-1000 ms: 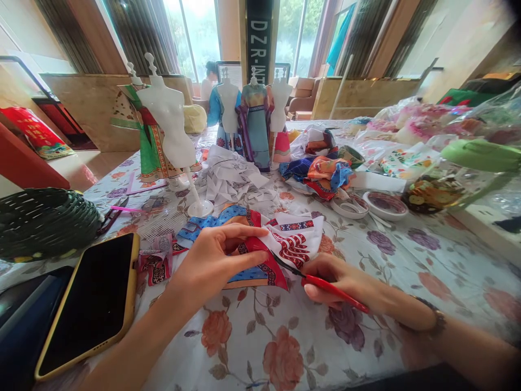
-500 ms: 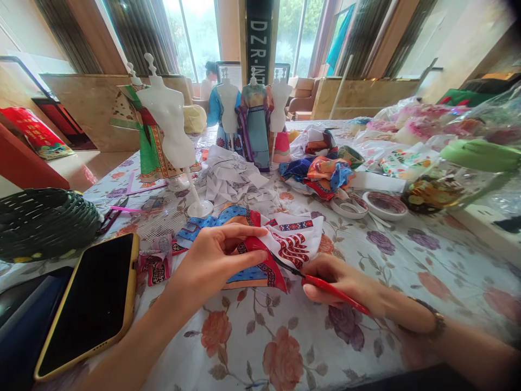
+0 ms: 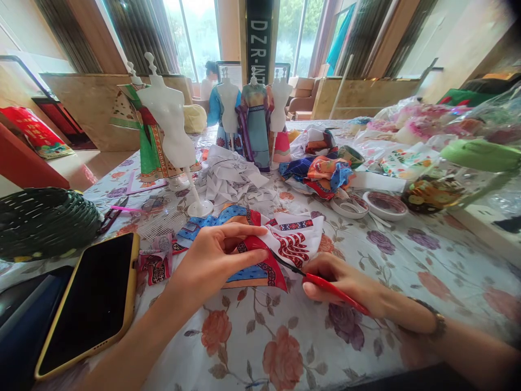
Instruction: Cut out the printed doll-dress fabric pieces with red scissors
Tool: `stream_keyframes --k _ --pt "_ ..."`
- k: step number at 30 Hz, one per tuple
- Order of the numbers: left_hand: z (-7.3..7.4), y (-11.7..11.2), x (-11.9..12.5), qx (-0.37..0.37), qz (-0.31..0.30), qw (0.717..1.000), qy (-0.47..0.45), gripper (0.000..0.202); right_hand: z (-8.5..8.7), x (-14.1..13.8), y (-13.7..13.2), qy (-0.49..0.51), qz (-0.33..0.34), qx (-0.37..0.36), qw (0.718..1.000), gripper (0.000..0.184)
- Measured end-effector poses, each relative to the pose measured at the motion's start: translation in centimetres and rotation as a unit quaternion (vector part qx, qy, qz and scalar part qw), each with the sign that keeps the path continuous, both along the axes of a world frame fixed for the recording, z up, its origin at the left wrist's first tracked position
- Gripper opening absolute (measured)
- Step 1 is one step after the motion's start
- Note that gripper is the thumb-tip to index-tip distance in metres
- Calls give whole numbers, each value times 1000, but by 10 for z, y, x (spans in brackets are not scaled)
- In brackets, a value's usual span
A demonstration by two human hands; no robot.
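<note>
My left hand (image 3: 211,260) pinches the red-trimmed edge of a small patterned cloth garment (image 3: 285,241) lying on the flowered tablecloth (image 3: 285,347). My right hand (image 3: 345,282) is closed on a red-handled tool (image 3: 329,288), probably small scissors, whose dark tip touches the cloth just right of my left fingertips. A white doll mannequin (image 3: 171,125) on a thin stand rises behind the garment.
A phone in a yellow case (image 3: 91,301) and a dark woven basket (image 3: 44,220) lie at the left. Dressed mannequins (image 3: 254,122), crumpled white paper (image 3: 230,176), bright fabric scraps (image 3: 325,171), small dishes (image 3: 385,203) and plastic bags fill the back and right.
The tool's tip has crept slightly further along the cloth edge toward my left fingers. Both hands otherwise hold their places.
</note>
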State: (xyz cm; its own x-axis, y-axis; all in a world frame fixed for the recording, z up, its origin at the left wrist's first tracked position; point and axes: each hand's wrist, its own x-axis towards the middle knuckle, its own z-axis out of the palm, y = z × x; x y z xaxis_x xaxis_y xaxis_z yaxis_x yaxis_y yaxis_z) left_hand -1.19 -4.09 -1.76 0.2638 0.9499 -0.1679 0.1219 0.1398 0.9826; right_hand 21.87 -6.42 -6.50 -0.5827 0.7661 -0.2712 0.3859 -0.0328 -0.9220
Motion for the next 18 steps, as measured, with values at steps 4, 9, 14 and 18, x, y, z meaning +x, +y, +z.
stream_keyframes --k 4,9,14,18 --pt "1 0 0 4 7 1000 9 34 2 0 -2 -10 -21 4 1000 61" --pt "1 0 -1 -11 5 1000 -10 35 -1 1 1 10 -6 -3 1000 60" --pt "0 -1 -1 -35 3 999 -32 34 -9 4 4 9 -5 5 1000 58" --pt "1 -2 -2 -35 -7 998 -61 33 -8 5 2 30 5 -37 999 57"
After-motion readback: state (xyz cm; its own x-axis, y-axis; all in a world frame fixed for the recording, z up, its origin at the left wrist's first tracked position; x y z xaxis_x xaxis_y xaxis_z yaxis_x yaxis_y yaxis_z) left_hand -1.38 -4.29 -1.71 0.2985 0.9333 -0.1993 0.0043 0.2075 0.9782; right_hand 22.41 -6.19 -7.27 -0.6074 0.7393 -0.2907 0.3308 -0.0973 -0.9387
